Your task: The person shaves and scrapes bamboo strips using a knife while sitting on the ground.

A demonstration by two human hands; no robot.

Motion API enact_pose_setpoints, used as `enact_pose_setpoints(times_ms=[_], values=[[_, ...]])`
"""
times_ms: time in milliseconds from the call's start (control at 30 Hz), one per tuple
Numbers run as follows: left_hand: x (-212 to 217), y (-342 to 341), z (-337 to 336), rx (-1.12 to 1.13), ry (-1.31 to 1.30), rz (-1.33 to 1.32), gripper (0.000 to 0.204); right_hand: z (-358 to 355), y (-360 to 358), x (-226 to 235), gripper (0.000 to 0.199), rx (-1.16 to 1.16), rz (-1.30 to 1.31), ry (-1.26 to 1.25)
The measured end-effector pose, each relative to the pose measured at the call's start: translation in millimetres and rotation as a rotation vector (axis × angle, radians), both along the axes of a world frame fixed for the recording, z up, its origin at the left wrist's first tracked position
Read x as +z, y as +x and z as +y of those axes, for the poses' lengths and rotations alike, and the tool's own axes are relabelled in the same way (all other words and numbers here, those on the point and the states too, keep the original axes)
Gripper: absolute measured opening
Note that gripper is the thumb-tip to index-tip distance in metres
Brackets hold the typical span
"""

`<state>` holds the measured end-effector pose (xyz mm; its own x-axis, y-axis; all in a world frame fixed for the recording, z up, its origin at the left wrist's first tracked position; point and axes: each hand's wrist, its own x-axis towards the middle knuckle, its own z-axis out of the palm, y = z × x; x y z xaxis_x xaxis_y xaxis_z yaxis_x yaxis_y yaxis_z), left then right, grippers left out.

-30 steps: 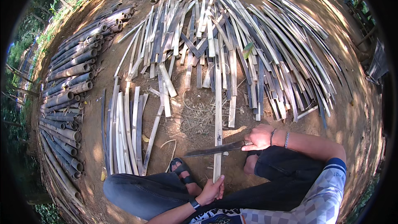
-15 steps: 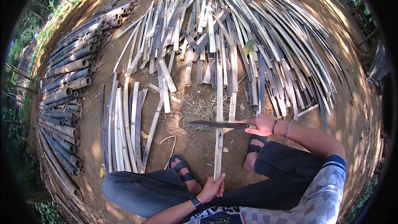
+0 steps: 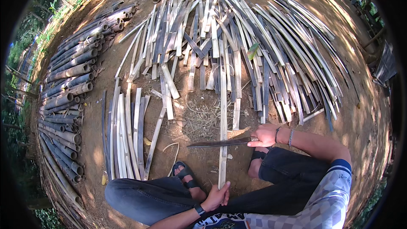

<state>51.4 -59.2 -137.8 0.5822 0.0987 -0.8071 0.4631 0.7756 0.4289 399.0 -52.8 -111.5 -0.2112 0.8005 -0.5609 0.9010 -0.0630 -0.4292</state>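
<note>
2 hands, 1 bamboo strip: we clench its near end in our left hand, long axis running straight away from us. Right hand grips the long knife (blade crosswise over the strip, pointing left).

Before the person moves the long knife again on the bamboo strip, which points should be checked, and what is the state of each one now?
1. Left hand grips the near end of the bamboo strip: ok.
2. Right hand is closed around the handle of the long knife: ok.
3. Blade lies across the strip, well away from the left hand: ok.
4. Sandalled foot is to the left of the strip, near the blade tip: not ok.
5. Whether the edge has bitten into the strip: cannot tell.
6. Far end of the strip rests among the cut strips: ok.
</note>
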Motion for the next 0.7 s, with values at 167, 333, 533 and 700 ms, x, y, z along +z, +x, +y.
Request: enact_pose_setpoints(times_ms=[167,333,533,700], values=[[-3.6,-1.9,-1.3,-0.022,-0.013,-0.004,0.04,7.2,14.9,-15.7,0.07,-0.187,-0.079,-0.01],[0.7,-0.8,-2.1,0.018,-0.011,-0.017,0.046,2.7,7.7,-13.4,0.069,-0.081,-0.059,0.03],[-0.3,-2.0,-4.8,-0.01,-0.015,0.015,0.044,16.7,22.9,-15.5,0.07,-0.244,-0.101,-0.002],[2.8,-1.8,-5.5,0.015,0.004,0.008,0.047,9.9,13.5,-8.4,0.071,-0.072,-0.037,0.0]])
